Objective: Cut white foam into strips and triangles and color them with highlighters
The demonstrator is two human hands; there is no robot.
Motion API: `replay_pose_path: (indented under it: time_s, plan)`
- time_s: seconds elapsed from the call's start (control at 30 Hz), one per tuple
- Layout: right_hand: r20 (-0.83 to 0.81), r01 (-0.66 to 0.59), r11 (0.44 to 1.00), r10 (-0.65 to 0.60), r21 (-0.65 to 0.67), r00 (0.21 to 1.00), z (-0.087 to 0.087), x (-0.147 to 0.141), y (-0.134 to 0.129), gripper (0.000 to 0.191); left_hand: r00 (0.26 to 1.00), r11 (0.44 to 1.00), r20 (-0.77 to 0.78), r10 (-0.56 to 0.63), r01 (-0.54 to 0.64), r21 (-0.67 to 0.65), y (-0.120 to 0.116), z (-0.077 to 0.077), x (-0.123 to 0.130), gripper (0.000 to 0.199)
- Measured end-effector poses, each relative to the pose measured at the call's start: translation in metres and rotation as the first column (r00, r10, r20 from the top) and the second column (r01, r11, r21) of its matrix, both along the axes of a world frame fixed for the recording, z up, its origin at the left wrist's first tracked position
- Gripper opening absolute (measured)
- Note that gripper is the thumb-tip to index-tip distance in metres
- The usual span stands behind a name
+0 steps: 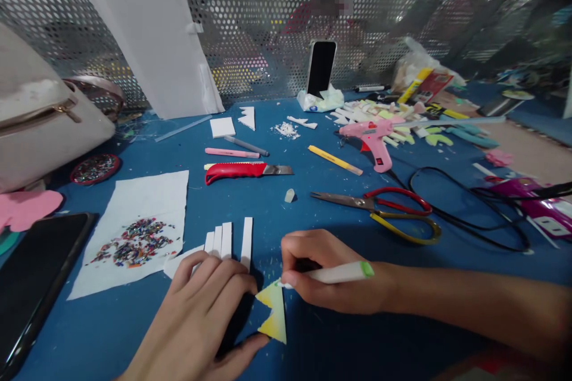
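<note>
My right hand (333, 274) pinches a white marker with a green end (348, 272). Its tip meets the top corner of a small zigzag-edged piece (277, 317), coloured yellow with some pale green. That piece, apparently foam, is held at its left side between the thumb and index finger of my left hand (210, 303). Beyond the left fingers lie several white strips (227, 239), their near ends partly hidden by the hand. A red utility knife (236, 171) with its blade out rests farther off, and scissors (379, 205) lie beyond my right hand.
A pink glue gun (375, 140) and its black cable (447, 226) occupy the right. Colourful bits lie on white paper (154, 190) at left, beside a dark phone (40, 286). Another phone (322, 65) stands upright at the back before the perforated metal panel (259, 30).
</note>
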State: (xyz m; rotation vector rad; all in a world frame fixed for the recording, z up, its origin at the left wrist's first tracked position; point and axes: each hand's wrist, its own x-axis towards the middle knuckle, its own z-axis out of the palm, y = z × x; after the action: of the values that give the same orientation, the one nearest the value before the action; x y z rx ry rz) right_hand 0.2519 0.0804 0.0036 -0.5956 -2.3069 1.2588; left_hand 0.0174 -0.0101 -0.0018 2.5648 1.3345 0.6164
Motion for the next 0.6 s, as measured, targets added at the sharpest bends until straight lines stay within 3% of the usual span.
replay_pose_path:
  time_s: [0.13, 0.3, 0.5, 0.6]
  plan:
    - [0.039, -0.007, 0.999, 0.005, 0.048, 0.999, 0.0002, -0.0006, -0.0002, 0.018, 1.0, 1.0, -0.003, 0.029, -0.03, -0.011, -0.0006, 0.0003, 0.0014, 0.043]
    - [0.055, -0.012, 0.993, 0.005, 0.117, 0.998, -0.0024, -0.0015, -0.0023, 0.017, 1.0, 0.999, 0.009, 0.015, -0.015, -0.03, -0.001, 0.0003, 0.0054, 0.035]
    - [-0.041, -0.213, 0.975, 0.216, 0.065, 0.976, -0.0055, -0.0035, -0.003, 0.024, 0.999, 0.996, 0.026, 0.047, -0.045, -0.079, -0.0027, 0.0018, 0.008, 0.025]
    - [-0.009, -0.131, 0.988, 0.132, 0.087, 0.991, -0.0036, -0.0023, -0.0026, 0.023, 0.997, 0.996, 0.066, 0.036, -0.031, -0.08, -0.0023, -0.0002, 0.0072, 0.024]
